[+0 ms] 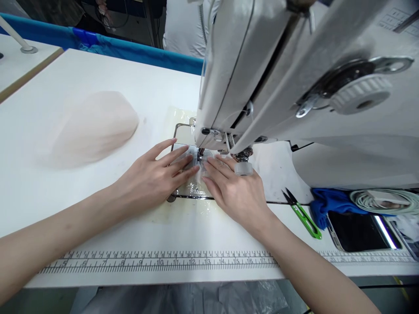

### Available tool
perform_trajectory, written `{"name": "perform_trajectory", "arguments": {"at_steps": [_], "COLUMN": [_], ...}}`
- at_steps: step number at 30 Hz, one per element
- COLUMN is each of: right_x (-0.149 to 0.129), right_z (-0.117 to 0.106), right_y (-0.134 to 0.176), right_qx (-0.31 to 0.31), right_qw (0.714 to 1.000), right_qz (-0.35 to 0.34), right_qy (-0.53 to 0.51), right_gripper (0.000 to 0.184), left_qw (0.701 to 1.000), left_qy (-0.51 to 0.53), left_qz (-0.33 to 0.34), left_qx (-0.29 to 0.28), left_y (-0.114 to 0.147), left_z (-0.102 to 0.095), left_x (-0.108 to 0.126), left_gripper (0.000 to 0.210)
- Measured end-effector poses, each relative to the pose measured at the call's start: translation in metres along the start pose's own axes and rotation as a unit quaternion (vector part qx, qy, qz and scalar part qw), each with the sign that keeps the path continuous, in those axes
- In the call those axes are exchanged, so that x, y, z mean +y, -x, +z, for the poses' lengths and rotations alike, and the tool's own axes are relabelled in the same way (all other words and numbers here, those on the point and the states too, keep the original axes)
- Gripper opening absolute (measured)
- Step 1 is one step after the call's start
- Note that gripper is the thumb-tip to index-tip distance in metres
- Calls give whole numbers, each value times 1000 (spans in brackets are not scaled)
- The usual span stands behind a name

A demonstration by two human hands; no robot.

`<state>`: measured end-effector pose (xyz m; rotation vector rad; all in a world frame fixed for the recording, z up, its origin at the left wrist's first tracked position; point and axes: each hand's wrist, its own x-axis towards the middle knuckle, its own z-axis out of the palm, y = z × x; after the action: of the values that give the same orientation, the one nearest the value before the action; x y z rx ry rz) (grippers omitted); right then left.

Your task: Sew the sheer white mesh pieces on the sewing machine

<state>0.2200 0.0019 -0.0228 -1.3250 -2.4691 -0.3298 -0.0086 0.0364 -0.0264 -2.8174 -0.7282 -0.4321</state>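
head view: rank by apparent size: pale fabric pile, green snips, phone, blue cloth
1. pale fabric pile, clearly largest.
2. phone.
3. blue cloth, partly hidden under the phone and cable, so its true extent is unsure.
4. green snips, thinnest, smallest in area.
Phone and cloth sit nearer the camera's edge; the gap between them is not firm.
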Motion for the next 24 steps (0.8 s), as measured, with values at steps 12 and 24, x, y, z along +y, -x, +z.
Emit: {"name": "perform_trajectory", "arguments": {"at_steps": [12, 24], "right_x": [1, 6], "right_z": [1, 11], "right_y": [-1, -7], "right_qx": [21, -38], "right_qw": [1000, 996], "right_qz": [-4, 64], "right_qy": [11, -54], "right_gripper": [32, 39], "left_qw": [997, 998], "left_qy": [-73, -42], "left_qz": [28, 38], "left_qx": [-9, 25], "left_y": [-2, -4], "left_z": [-3, 0], "left_x": [1, 1], "left_gripper": [43, 42]}}
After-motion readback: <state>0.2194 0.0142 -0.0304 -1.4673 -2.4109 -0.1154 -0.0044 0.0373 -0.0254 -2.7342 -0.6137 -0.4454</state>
